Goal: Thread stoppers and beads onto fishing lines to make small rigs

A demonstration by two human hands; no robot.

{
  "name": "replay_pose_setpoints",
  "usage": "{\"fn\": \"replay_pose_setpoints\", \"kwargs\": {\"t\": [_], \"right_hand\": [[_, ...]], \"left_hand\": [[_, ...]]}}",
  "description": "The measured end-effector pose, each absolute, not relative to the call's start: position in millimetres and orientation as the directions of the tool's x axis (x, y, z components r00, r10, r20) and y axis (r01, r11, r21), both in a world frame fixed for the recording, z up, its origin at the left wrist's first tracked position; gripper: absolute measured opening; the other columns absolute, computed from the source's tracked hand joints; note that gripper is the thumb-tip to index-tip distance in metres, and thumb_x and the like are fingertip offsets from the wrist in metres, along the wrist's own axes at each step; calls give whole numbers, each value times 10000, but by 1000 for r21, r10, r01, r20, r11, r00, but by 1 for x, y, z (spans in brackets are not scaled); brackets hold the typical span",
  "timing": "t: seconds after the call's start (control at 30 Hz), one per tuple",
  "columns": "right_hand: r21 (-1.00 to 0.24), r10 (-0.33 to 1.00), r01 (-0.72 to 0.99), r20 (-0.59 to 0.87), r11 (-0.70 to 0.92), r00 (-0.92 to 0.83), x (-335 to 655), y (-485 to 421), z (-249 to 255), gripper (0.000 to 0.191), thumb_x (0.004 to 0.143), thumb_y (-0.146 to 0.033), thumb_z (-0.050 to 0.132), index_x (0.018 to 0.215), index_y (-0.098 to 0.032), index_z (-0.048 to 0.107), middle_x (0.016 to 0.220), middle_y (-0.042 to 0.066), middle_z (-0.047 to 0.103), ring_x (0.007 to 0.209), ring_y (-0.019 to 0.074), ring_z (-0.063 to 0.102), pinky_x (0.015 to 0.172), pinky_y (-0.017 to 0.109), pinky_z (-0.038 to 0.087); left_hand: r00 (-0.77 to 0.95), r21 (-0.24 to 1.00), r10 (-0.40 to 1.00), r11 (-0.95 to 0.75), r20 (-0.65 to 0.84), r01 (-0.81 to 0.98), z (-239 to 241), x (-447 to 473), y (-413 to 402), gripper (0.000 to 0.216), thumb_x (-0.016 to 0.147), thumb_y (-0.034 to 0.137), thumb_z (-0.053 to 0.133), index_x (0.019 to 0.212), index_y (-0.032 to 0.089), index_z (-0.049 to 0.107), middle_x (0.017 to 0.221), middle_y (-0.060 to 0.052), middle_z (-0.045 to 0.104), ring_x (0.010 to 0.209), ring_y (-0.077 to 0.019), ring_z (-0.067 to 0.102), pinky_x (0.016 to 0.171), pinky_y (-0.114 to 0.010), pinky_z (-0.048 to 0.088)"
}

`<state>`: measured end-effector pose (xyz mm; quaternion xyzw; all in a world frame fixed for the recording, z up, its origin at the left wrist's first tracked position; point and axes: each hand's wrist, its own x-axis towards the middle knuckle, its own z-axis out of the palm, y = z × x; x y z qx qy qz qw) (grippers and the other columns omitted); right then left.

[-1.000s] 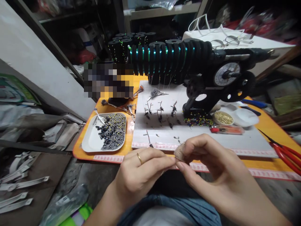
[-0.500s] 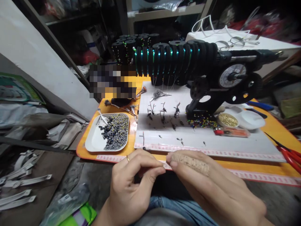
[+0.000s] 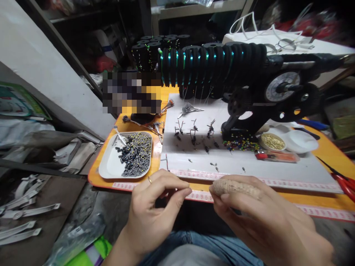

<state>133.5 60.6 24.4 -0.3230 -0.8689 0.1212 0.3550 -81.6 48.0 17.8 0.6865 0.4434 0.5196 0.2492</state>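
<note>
At far left on an orange table, seen from where I stand, a white tray holds a heap of small grey and black pieces. Just nearer, the worker's left hand is bent, thumb and forefinger meeting near the tips; I cannot tell whether anything tiny is pinched there. Small wired pieces lie scattered on a white board beyond the hands, below a ridged black cylinder. The right hand, a beige covering along one finger, faces the left, apart from it, thumb tucked close; any hold is hidden from me. Farther right, gold-coloured bits fill a bowl near red-handled pliers.
</note>
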Motion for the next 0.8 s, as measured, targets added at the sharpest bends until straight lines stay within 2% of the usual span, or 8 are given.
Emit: {"fn": "replay_pose_setpoints", "kwargs": {"t": [0.1, 0.2, 0.37, 0.5, 0.57, 0.67, 0.73, 0.8], "right_hand": [[-293, 560, 481, 522, 826, -644, 133, 65, 25, 329, 832, -12, 592, 1110, -187, 623, 1056, 82, 737, 1073, 276, 676, 953, 378, 585], [-282, 485, 395, 524, 874, -700, 126, 70, 29, 310, 836, 17, 575, 1101, -132, 634, 1057, 106, 742, 1143, 274, 648, 1047, 375, 526], [-420, 507, 297, 593, 858, -625, 127, 74, 28, 335, 800, 35, 614, 1071, -158, 641, 1139, 96, 731, 1046, 242, 703, 938, 313, 602], [-622, 644, 237, 583, 746, -496, 127, 69, 21, 280, 839, -20, 620, 987, -254, 658, 1092, 14, 747, 934, 195, 740, 806, 258, 637], [-708, 715, 200, 568, 677, -408, 121, 67, 19, 328, 852, -16, 598, 1049, -276, 631, 1058, 11, 747, 888, 177, 744, 776, 264, 637], [-755, 774, 200, 562, 624, -292, 109, 66, 21, 452, 811, 28, 602, 1157, -262, 589, 1066, 44, 705, 940, 185, 710, 821, 312, 612], [-759, 793, 245, 537, 603, -287, 102, 67, 24, 388, 802, 11, 610, 1110, -224, 620, 1027, 67, 670, 966, 198, 673, 814, 322, 592], [-768, 804, 265, 496, 582, -328, 97, 69, 28, 274, 817, -23, 601, 1023, -199, 646, 953, 71, 644, 913, 190, 651, 739, 295, 582]], "left_hand": [[101, 760, 846, -517, 523, 393, 21, -79, 50, 188, 789, 2, 653, 878, 166, 671, 745, -24, 686, 660, -118, 628, 563, -217, 491], [128, 742, 825, -553, 550, 379, 25, -74, 52, 192, 795, -5, 653, 897, 155, 684, 767, -38, 714, 695, -123, 663, 630, -221, 542], [97, 773, 825, -557, 557, 303, 27, -71, 54, 186, 791, 2, 684, 901, 151, 705, 790, -37, 740, 734, -116, 693, 693, -195, 562], [121, 815, 850, -526, 513, 242, 26, -74, 52, 209, 789, -12, 673, 922, 147, 701, 812, -37, 729, 761, -120, 671, 702, -210, 539], [115, 856, 880, -476, 461, 203, 26, -75, 50, 198, 794, 14, 670, 919, 167, 691, 807, -30, 710, 736, -125, 645, 651, -221, 519], [38, 922, 929, -370, 368, 115, 24, -72, 48, 124, 814, 80, 671, 853, 197, 673, 739, -6, 652, 681, -123, 598, 590, -218, 483], [-13, 949, 950, -310, 311, 53, 22, -68, 47, 96, 831, 110, 664, 830, 205, 667, 726, -2, 632, 678, -120, 584, 581, -211, 470], [-39, 962, 961, -273, 274, 18, 20, -65, 46, 86, 845, 122, 655, 829, 205, 671, 734, -4, 632, 667, -113, 570, 566, -202, 455]]}}
